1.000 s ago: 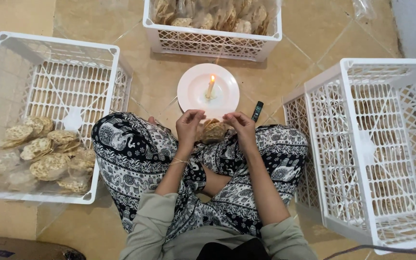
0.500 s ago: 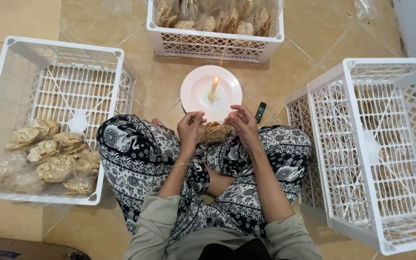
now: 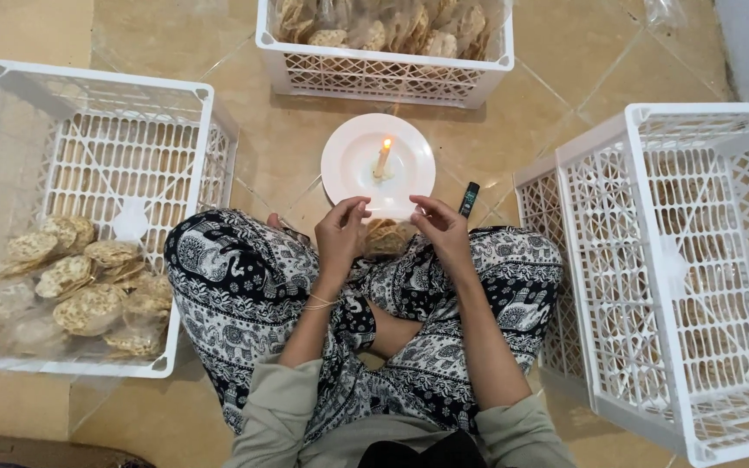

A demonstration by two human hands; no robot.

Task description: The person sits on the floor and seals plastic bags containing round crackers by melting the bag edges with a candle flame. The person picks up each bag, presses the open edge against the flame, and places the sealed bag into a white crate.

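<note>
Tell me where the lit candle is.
In the head view, the lit candle stands upright on the white plate, on the floor just beyond both hands.

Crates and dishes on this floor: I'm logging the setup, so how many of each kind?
White crates: 3
White plates: 1
Lit candles: 1
Small black lighters: 1
Total: 6
</note>
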